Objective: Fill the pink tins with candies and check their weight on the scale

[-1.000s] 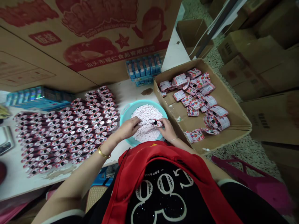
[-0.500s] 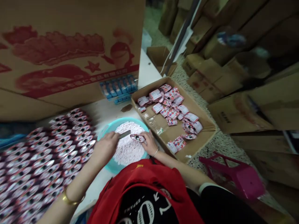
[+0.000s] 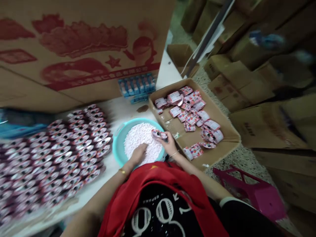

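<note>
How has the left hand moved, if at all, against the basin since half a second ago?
Yes, rightward: the left hand moved from over the left rim of the blue basin to the white pellets inside.

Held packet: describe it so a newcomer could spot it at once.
Find the turquoise basin of small white pieces, beside the cardboard tray. Over the basin's tray side, the right hand holds the packet. The tray's packets lie loose; it alone is held.

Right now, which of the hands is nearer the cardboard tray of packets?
Right. The right hand is just left of the cardboard tray; the left hand is farther left, at the white pellets in the turquoise basin.
</note>
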Demonstrator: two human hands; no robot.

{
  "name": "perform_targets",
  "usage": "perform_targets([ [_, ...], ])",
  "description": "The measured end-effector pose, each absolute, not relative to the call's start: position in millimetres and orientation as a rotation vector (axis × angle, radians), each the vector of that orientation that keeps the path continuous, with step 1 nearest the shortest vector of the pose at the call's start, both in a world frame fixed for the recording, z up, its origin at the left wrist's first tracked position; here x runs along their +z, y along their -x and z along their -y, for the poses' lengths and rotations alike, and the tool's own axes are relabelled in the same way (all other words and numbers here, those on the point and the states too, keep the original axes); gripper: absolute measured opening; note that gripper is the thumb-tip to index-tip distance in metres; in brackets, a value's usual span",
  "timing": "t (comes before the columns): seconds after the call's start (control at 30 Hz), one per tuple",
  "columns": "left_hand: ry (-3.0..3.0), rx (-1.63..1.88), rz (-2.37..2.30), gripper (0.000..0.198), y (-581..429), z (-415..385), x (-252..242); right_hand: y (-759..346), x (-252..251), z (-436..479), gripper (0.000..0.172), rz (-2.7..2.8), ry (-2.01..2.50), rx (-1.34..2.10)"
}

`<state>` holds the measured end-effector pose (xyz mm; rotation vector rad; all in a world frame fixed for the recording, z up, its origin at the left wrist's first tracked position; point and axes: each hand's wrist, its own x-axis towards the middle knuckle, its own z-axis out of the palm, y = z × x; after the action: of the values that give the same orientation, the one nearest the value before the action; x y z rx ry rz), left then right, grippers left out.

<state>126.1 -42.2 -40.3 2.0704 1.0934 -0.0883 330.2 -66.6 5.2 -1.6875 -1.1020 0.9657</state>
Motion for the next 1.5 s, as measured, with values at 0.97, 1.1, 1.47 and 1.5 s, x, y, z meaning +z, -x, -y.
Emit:
perform_targets([
  [0.97,-2.636,-0.442,-1.149,0.028,-122,12,159,-304,4,78,0.022,1.585,1.483,0.927],
  [1.1,-2.477,-0.14,-1.144,0.042,-97,5,134,-302,13,78,0.023,1.528,1.397,1.046],
  [1.47,-1.976,0.394,-1.432,0.038,-23,42,78,-345,47,51,0.035,1.505,1.5,0.757],
  [1.5,-1.978,0.414,-1.537,0.039,-8,45,78,-371,43,43,0.033,1.436,1.646,0.631],
])
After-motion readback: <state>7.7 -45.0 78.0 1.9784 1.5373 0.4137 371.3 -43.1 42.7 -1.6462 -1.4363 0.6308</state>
